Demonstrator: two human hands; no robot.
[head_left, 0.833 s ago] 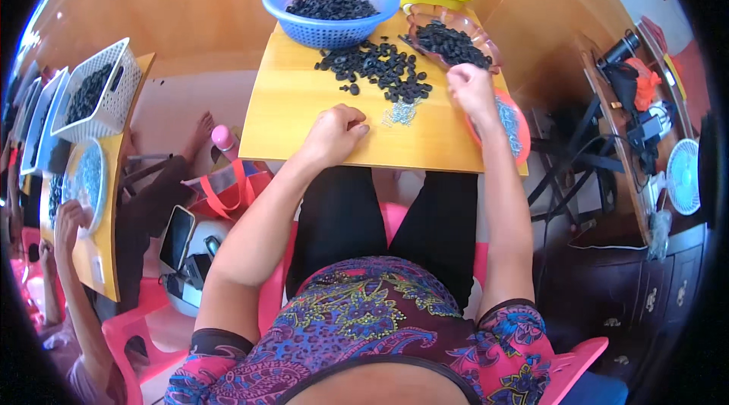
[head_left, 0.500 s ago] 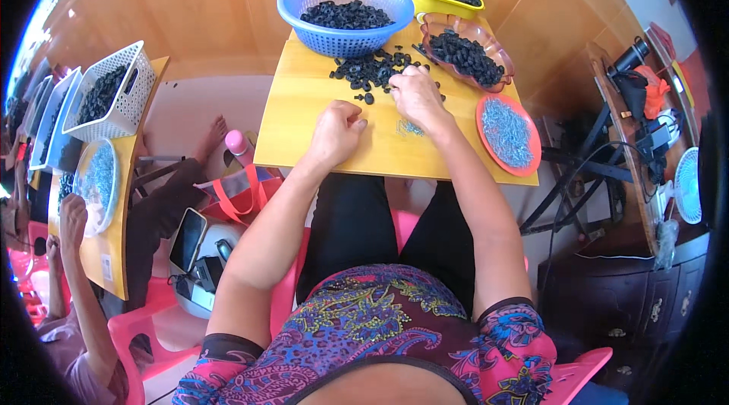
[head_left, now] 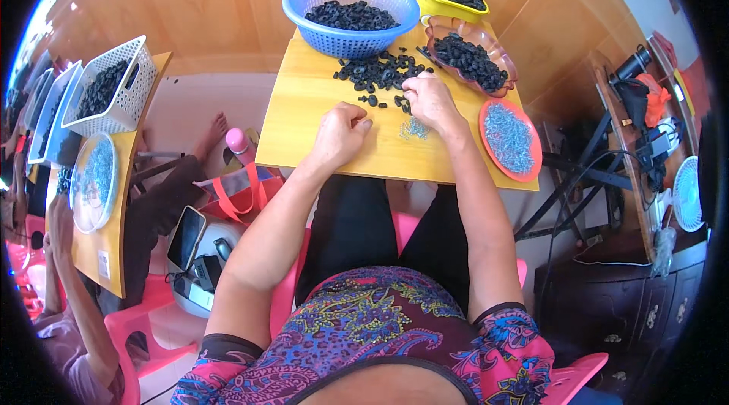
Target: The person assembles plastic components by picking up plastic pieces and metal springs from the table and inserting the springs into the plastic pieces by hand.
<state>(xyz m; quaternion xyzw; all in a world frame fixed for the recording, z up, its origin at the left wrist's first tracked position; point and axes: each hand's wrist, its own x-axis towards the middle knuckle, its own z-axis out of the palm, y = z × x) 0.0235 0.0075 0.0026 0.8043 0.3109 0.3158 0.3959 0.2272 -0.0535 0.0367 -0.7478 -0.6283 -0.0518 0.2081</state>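
Observation:
On the yellow table [head_left: 304, 148], my left hand [head_left: 339, 133] rests with its fingers curled closed; whatever they hold is hidden. Farther right, my right hand [head_left: 431, 102] reaches to the near edge of a loose pile of small black parts [head_left: 376, 72], thumb and fingertips pinched together. I cannot make out what is in that pinch. A few black pieces lie just beside its fingertips. Close below the right hand is a little heap of thin silvery screws [head_left: 414, 129]. More screws [head_left: 507, 135] fill an orange-red plate [head_left: 486, 156] at the table's right edge.
Black parts fill a blue basket [head_left: 345, 43], a yellow basin [head_left: 434, 5] and a scalloped brownish bowl [head_left: 501, 64] along the far side. A co-worker's hands [head_left: 58, 232] are at another table on the left, beside a white crate [head_left: 138, 110]. A fan [head_left: 687, 194] stands right.
My right hand has drawn slightly right and nearer, showing more black pieces and the screw heap. My left hand stays about where it was. The co-worker's raised hand has come down.

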